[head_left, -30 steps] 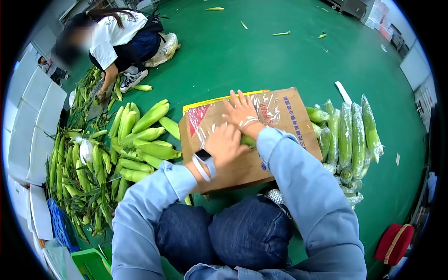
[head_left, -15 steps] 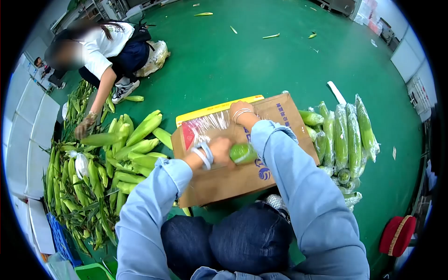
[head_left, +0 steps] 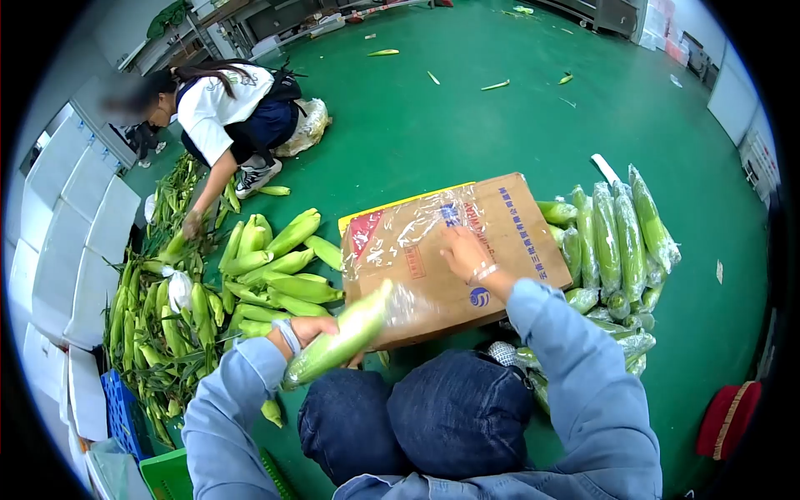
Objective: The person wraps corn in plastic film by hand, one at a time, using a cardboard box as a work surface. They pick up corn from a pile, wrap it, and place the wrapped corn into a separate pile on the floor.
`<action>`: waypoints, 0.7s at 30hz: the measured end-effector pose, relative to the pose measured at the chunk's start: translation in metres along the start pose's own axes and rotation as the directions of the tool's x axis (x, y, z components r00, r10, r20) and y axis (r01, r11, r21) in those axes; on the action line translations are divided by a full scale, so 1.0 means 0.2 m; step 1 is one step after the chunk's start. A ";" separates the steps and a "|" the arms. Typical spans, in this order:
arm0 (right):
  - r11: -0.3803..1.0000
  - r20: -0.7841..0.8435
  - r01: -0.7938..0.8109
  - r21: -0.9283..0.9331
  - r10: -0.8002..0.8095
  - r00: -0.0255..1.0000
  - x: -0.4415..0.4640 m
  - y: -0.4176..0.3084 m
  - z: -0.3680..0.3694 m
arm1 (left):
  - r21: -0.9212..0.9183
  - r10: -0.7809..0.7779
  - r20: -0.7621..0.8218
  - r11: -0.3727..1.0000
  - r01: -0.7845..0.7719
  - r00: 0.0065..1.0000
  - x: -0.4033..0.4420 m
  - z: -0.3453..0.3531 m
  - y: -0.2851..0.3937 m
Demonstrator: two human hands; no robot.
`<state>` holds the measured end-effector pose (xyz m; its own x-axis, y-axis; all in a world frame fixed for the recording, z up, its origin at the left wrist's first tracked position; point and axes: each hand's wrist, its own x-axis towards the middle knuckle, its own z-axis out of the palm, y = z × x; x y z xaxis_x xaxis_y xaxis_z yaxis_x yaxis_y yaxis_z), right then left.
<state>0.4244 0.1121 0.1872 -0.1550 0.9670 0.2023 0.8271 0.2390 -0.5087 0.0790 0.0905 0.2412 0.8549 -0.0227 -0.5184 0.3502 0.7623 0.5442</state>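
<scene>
An ear of corn (head_left: 337,342) in its green husk is gripped in my left hand (head_left: 310,331), tilted above my left knee at the box's near-left edge. Blurred clear film (head_left: 408,307) shows just right of its tip. My right hand (head_left: 468,252) is over the cardboard box (head_left: 517,242), fingers stretched forward and nothing seen in them. Clear plastic film (head_left: 387,237) lies across the box's left part, and a yellow strip (head_left: 408,197) shows along its far edge. Whether my right fingertips touch the box is hard to tell.
Unwrapped corn (head_left: 287,271) and a heap of corn with loose leaves (head_left: 171,333) lie left. Film-wrapped corn (head_left: 607,242) is piled right. A co-worker (head_left: 225,112) crouches at the far left, reaching into the heap. A red stool (head_left: 727,421) stands at lower right.
My left hand has moved back towards my knees with the corn. My right hand has come nearer from the box's far edge. The view has shifted slightly; the co-worker is still reaching into the heap.
</scene>
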 end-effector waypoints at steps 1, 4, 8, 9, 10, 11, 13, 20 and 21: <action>0.997 0.026 -0.023 0.079 0.021 0.999 -0.08 -0.09 -0.02 | -0.083 0.127 -0.086 0.987 -0.134 0.988 -0.01 0.07 0.00; 0.669 0.288 -0.158 0.726 -0.087 0.954 -0.21 -0.34 0.00 | -0.044 0.394 -0.081 0.916 -0.398 0.916 0.07 0.16 0.11; 0.289 0.431 -0.330 0.899 -0.439 0.789 -0.27 -0.58 0.09 | 0.107 0.760 -0.363 0.609 -0.786 0.539 0.31 0.32 0.29; -0.085 0.306 -0.378 0.922 -0.438 0.845 -0.29 -0.64 0.06 | 0.043 0.778 -0.356 0.566 -0.823 0.517 0.35 0.36 0.33; -0.084 0.294 -0.363 0.928 -0.432 0.853 -0.29 -0.62 0.03 | 0.049 0.781 -0.342 0.571 -0.820 0.523 0.36 0.39 0.35; 0.048 0.399 -0.417 0.908 -0.404 0.823 -0.29 -0.57 -0.01 | 0.138 0.827 -0.326 0.521 -0.842 0.458 0.38 0.41 0.36; 0.519 0.499 -0.392 0.759 -0.077 0.863 -0.33 -0.53 -0.09 | 0.379 0.893 -0.363 0.402 -0.833 0.265 0.38 0.38 0.39; 0.904 -0.510 0.073 -0.421 -0.302 0.806 -0.42 -0.36 -0.37 | 0.373 0.633 -0.726 0.691 -0.619 0.268 0.37 0.27 0.39; 0.897 -0.494 0.027 -0.442 -0.268 0.827 -0.46 -0.35 -0.39 | 0.485 0.637 -0.704 0.754 -0.443 0.314 0.38 0.28 0.40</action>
<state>0.4226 -0.0008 0.2692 -0.0832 0.6921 0.7170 0.9761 0.2016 -0.0812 0.1930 0.1129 0.2833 0.2216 0.9338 -0.2809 0.0714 0.2717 0.9597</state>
